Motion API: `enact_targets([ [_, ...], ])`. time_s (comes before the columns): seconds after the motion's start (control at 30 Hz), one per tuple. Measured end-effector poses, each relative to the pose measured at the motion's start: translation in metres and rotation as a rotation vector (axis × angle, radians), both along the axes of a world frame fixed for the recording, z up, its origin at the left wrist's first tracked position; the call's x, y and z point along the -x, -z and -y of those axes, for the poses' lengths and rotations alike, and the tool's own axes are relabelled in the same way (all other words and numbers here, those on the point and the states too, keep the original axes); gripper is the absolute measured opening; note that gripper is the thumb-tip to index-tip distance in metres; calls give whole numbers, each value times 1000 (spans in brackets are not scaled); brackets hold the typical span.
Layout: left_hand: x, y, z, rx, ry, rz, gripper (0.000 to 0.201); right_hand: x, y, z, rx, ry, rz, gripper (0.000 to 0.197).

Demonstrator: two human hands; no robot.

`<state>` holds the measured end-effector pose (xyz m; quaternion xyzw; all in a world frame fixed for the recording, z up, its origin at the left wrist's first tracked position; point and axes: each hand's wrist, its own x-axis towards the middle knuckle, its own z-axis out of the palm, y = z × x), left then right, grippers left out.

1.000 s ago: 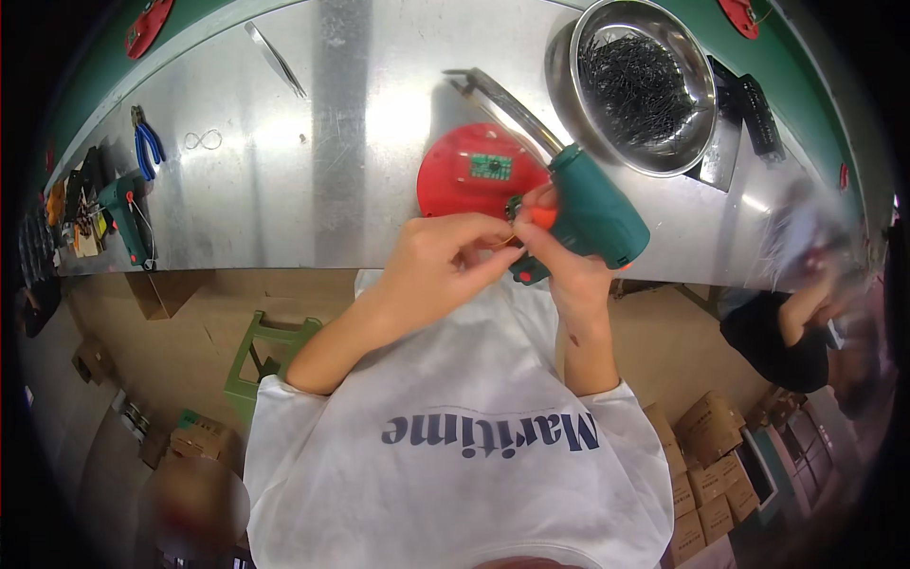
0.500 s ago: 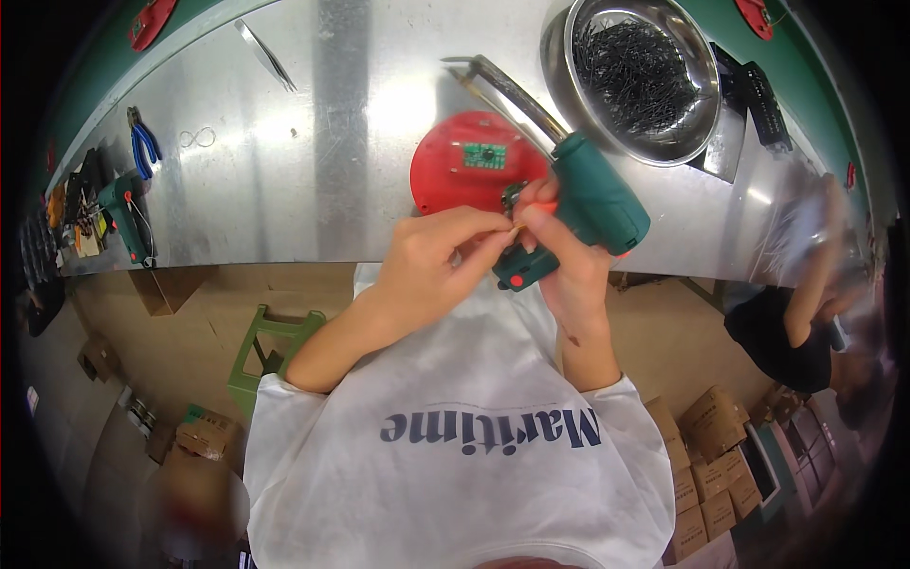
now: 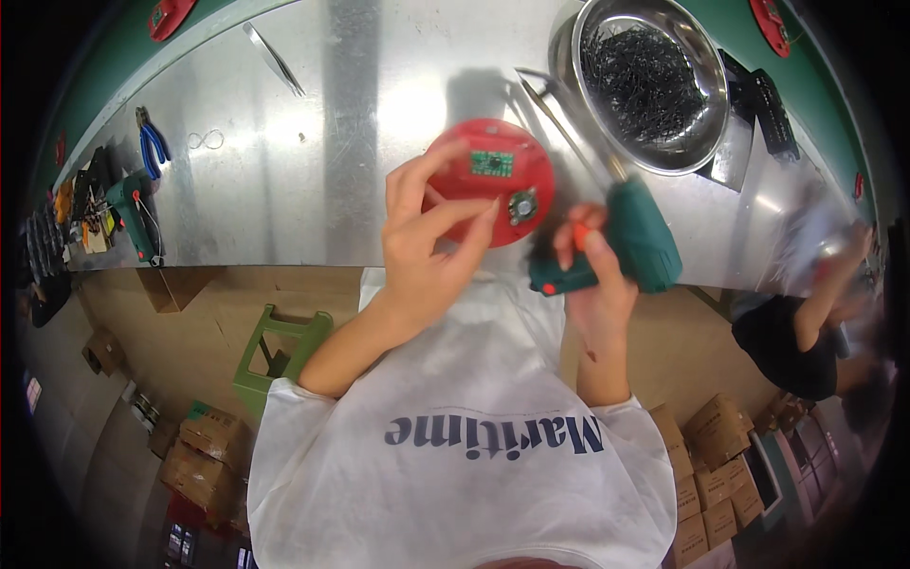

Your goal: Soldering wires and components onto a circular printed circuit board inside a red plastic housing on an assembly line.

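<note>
My right hand (image 3: 602, 270) is wrapped round the grip of a dark green soldering gun (image 3: 645, 232), thumb by its orange trigger. The gun's long metal tip points away and to the left, beside the steel bowl. My left hand (image 3: 427, 223) is over a round red disc (image 3: 455, 232), thumb and forefinger pinched together, the other fingers spread and slightly blurred. Whatever the pinch holds is too small to make out. On the disc sit a green circuit board (image 3: 493, 164) and a small round component (image 3: 522, 206), just right of my left fingertips.
A steel bowl (image 3: 716, 142) of thin black pieces stands at the far right. Tweezers (image 3: 273, 59), blue-handled pliers (image 3: 152, 147) and another green gun-shaped tool (image 3: 130, 218) lie on the left. A green stool (image 3: 270, 356) stands below the table edge; another person (image 3: 791, 337) is at right.
My hands have drawn apart. The right moved the soldering gun rightward, off the disc; the left shifted up over the disc, uncovering the round component.
</note>
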<state>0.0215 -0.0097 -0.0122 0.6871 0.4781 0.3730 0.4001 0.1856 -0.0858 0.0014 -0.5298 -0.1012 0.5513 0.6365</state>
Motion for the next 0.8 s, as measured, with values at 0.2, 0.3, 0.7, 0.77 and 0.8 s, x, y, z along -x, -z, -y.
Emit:
enact_targets([
  [0.2, -6, 9, -7, -24, -31, -48, 6, -31, -11, 34, 39, -235, 251, 16],
  [0.3, -9, 7, -9, 17, -46, -51, 5, -35, -6, 45, 94, -302, 365, 13],
  [0.7, -10, 8, -11, 50, -46, -34, 5, -42, 2, 52, 182, -361, 538, 20],
  [0.77, -10, 7, -11, 49, -47, -44, 5, -43, 2, 51, 166, -384, 601, 19],
  [0.8, -10, 7, -11, 48, -49, -51, 5, -43, 2, 52, 168, -385, 600, 19],
])
